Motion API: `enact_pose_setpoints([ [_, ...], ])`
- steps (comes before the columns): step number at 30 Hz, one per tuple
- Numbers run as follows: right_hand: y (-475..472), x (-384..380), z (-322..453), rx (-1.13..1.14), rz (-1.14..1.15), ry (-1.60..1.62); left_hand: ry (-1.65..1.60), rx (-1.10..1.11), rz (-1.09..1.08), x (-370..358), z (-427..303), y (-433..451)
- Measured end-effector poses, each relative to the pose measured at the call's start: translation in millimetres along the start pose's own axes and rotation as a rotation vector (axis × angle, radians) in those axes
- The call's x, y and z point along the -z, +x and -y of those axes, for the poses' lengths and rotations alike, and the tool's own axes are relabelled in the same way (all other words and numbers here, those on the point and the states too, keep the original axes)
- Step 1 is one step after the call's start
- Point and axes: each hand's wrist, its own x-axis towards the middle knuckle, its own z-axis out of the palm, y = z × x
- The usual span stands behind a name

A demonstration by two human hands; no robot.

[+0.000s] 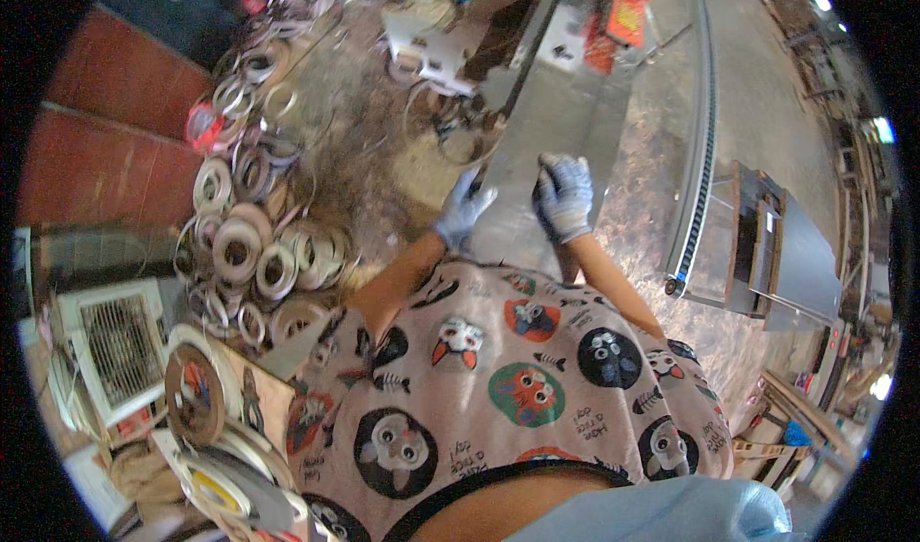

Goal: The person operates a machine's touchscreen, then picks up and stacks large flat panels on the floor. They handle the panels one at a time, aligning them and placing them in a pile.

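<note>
In the head view, both my hands are in light blue-and-white work gloves in front of an apron [528, 391] with a printed animal pattern. My left hand [463, 211] is over the near edge of a long grey surface [568, 121], its fingers apart and nothing seen in it. To its right, my right hand [564, 197] is curled above the same surface; whether it holds something small is hidden. Beyond my left hand lies a loose coil of thin strip [467, 147] near a machine's frame.
Many rolls of edge-banding tape [237, 251] are heaped at the left, beside reddish-brown panels [115, 125]. A conveyor rail [701, 125] runs along the right, with stacked dark panels [801, 254] beyond it. A white grille unit [122, 348] stands lower left.
</note>
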Motion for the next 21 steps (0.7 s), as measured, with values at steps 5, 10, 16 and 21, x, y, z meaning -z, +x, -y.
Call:
enact_pose_setpoints([
  [5, 1.5, -4.0, 5.2, 0.026, -0.044, -0.027, -0.278, 0.173, -0.217, 23.9, 30.5, 30.2],
  [10, 1.3, -5.1, 1.9, 0.015, -0.048, -0.027, 0.319, 0.119, -0.449, 48.3, 33.5, 69.2],
  [16, -0.5, -9.2, -5.1, 0.008, -0.014, -0.017, 0.358, 0.045, -0.206, 68.8, 40.5, 97.2],
  [21, -0.7, -6.1, -2.0, -0.028, -0.037, -0.028, 0.280, 0.192, -0.101, 70.9, 38.0, 103.3],
])
